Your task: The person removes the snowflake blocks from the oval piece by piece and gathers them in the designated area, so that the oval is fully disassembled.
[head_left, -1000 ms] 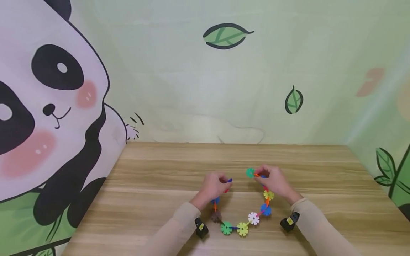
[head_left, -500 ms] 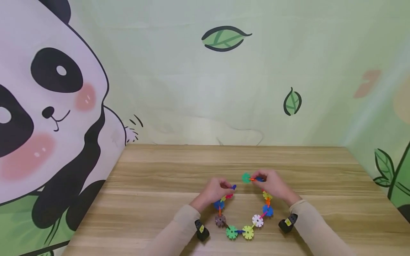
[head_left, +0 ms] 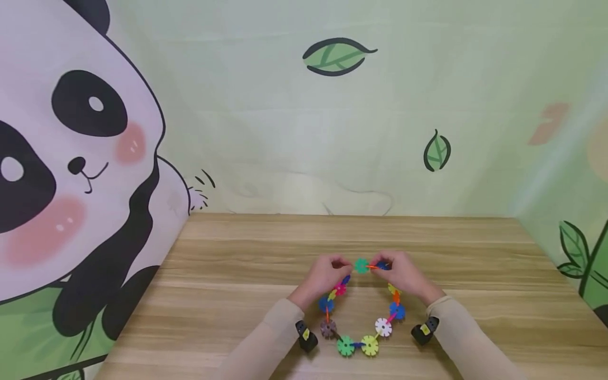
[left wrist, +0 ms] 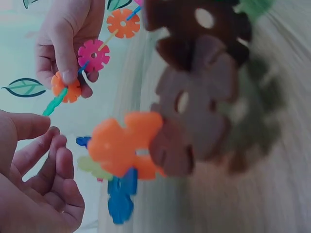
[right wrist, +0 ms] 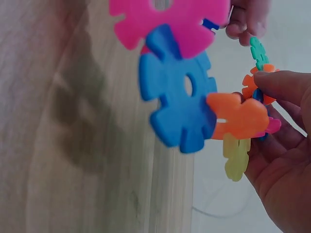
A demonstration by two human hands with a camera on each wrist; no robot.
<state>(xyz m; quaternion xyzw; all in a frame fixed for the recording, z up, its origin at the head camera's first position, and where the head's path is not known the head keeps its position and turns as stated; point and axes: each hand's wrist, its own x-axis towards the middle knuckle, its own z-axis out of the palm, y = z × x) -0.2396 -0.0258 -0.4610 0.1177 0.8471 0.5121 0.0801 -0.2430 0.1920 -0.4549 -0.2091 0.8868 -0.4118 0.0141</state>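
A chain of slotted plastic snowflake discs in several colours curves between my hands in the head view. My right hand pinches an orange snowflake disc near one end, its thumb pressed on the face. From that piece a green end disc sticks out to the left, edge-on in both wrist views. My left hand has its fingertips right at the green disc's edge, fingers loosely bent. Just below those fingers lies the blue disc at the chain's other end.
The chain's near part rests on the wood-grain table, with a white disc and a brown disc in it. A pale green wall with a painted panda stands behind and at the left.
My left hand has let go of the blue end disc and shifted right to the green disc. My right hand has brought the green end slightly left and down.
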